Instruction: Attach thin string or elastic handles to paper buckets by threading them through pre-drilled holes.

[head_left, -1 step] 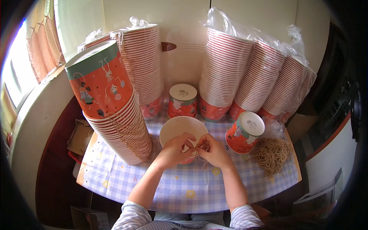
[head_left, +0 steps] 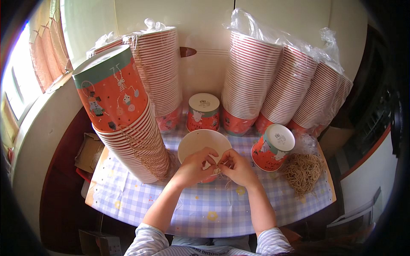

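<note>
Here, an open paper cup [head_left: 200, 143], white inside and orange outside, standing upright on the blue checked tablecloth [head_left: 179, 209] at the table's middle. Left hand [head_left: 194, 167] and right hand [head_left: 237, 167] both at its near rim, fingertips pinched together on a thin bit of twine [head_left: 218, 170]. Just left, a leaning stack of nested orange cups [head_left: 128, 128] strung with cord; to the right, a tipped cup [head_left: 272, 147] beside a heap of tan twine [head_left: 302, 171]. Behind, plastic-wrapped cup stacks [head_left: 273, 81].
</note>
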`<state>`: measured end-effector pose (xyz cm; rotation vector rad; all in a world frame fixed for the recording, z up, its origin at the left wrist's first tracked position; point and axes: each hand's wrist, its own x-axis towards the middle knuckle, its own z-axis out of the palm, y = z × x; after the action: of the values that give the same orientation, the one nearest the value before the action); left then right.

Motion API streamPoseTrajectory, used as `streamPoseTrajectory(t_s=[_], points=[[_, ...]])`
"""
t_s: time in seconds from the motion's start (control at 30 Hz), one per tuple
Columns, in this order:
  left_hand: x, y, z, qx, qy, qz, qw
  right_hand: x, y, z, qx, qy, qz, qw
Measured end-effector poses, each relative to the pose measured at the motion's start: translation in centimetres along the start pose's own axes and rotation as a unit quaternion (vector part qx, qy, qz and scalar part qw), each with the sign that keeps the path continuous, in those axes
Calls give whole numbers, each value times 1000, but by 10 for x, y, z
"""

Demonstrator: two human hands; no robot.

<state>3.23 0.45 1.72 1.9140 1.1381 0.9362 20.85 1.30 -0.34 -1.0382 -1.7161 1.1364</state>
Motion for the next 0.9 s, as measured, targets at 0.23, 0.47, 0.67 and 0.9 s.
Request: streamPoseTrajectory(t_s=[0.23, 0.47, 0.67, 0.9], points=[[2, -11, -1, -103, -16, 8, 995, -2, -7, -2, -16, -12, -16, 1000], [4, -16, 0, -190, -38, -22, 981, -5, -18, -9, -71, -29, -74, 994], [4, -16, -1, -212, -44, -10, 976, -6, -18, -10, -111, -25, -126, 986], [4, -18, -1, -236, -44, -22, 971, -6, -21, -4, -155, 8, -142, 978]])
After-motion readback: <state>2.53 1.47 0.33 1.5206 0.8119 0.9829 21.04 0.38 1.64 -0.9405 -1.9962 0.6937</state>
